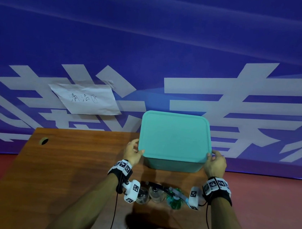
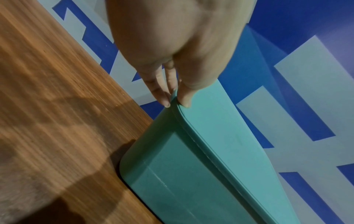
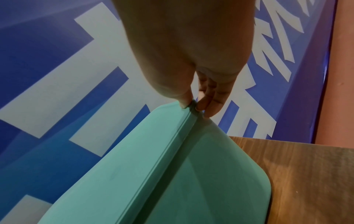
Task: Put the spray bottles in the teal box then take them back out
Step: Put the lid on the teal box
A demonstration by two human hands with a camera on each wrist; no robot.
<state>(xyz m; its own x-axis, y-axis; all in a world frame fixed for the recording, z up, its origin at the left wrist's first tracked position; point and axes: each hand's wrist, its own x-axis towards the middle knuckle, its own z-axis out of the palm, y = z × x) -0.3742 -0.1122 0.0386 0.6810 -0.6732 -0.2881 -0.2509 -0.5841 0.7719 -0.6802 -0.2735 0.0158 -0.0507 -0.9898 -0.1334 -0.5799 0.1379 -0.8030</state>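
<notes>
A teal box (image 1: 172,165) stands on the wooden table (image 1: 65,161) with its teal lid (image 1: 174,135) lying on top. My left hand (image 1: 139,147) pinches the lid's left edge, thumb on top and fingers under the rim (image 2: 175,101). My right hand (image 1: 211,155) pinches the right edge the same way (image 3: 192,106). In front of the box, between my wrists, stand two clear spray bottles (image 1: 143,195) (image 1: 156,193) and a green spray bottle (image 1: 174,199), partly hidden by the wrist cameras. The box's inside is hidden.
A blue banner with large white characters rises right behind the table, with a handwritten paper note (image 1: 86,98) taped to it. A cable hole (image 1: 44,140) sits near the table's far left corner. Red floor lies to the right.
</notes>
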